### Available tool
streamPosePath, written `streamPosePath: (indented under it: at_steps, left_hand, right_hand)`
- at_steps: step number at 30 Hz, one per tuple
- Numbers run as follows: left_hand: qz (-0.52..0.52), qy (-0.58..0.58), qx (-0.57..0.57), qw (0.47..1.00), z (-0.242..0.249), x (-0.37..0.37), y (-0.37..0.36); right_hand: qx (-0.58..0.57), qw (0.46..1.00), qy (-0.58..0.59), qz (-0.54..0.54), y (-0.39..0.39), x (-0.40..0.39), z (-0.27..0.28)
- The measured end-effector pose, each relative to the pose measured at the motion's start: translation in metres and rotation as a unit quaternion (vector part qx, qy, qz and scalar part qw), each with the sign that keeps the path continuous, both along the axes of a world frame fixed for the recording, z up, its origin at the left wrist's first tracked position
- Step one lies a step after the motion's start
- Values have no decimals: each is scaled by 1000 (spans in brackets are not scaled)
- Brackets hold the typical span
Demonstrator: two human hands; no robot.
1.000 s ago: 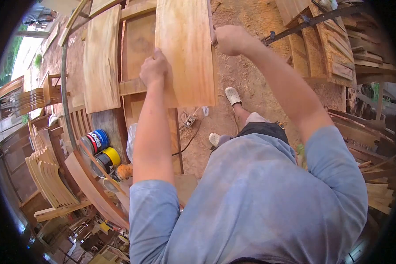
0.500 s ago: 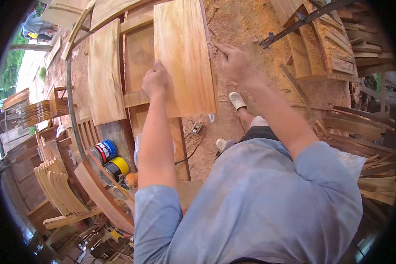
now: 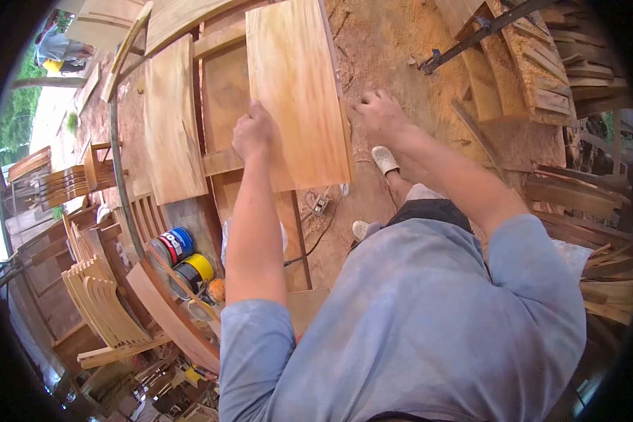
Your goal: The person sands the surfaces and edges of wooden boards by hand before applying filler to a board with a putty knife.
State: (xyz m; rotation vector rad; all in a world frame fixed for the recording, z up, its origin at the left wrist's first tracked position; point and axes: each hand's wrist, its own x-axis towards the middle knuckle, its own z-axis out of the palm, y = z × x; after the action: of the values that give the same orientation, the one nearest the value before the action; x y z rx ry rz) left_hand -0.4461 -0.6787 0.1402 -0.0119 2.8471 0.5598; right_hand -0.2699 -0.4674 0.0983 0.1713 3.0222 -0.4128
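Note:
A long, pale wooden board [image 3: 299,91] with streaked grain lies before me across a wooden frame [image 3: 225,81]. My left hand [image 3: 253,132] is closed on the board's left edge, thumb on top; its fingertips beneath are hidden. Off the board's right edge, a small gap away, is my right hand [image 3: 383,116]. Its fingers are loosely bent and a little apart, and nothing shows in them. To the left, a second pale board [image 3: 172,119] rests on the same support.
Two paint cans, one blue and red [image 3: 172,245] and one yellow and black [image 3: 192,273], stand at lower left near curved slatted wooden parts [image 3: 105,302]. A metal bar [image 3: 471,42] juts in at upper right by stacked timber [image 3: 591,70]. A power cable [image 3: 316,243] crosses the dirt floor. Another person [image 3: 60,49] is at far upper left.
My right hand has come off the board's right edge, where its finger was touching, and moved slightly right and down. My left hand keeps its grip. The view has shifted slightly.

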Motion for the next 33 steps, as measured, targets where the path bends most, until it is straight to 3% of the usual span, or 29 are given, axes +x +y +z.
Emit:
streamPosePath:
  at_steps: [6, 12, 14, 23, 33]
  left_hand:
    - [16, 8, 7, 1000, 0, 5, 0]
    - [19, 17, 2, 1000, -5, 1, -1]
    - [4, 6, 3, 1000, -3, 1, -1]
    - [-2, 2, -6, 1000, -3, 0, 0]
    - [-9, -2, 2, 1000, 2, 1, 3]
  right_hand:
    - [-157, 971, 124, -133, 48, -59, 22]
    - [-71, 989, 18, -126, 59, -116, 57]
    - [-31, 989, -80, -117, 55, -118, 68]
    - [-42, 989, -134, -41, 15, -89, 128]
    - [-69, 987, -133, -53, -22, -43, 96]
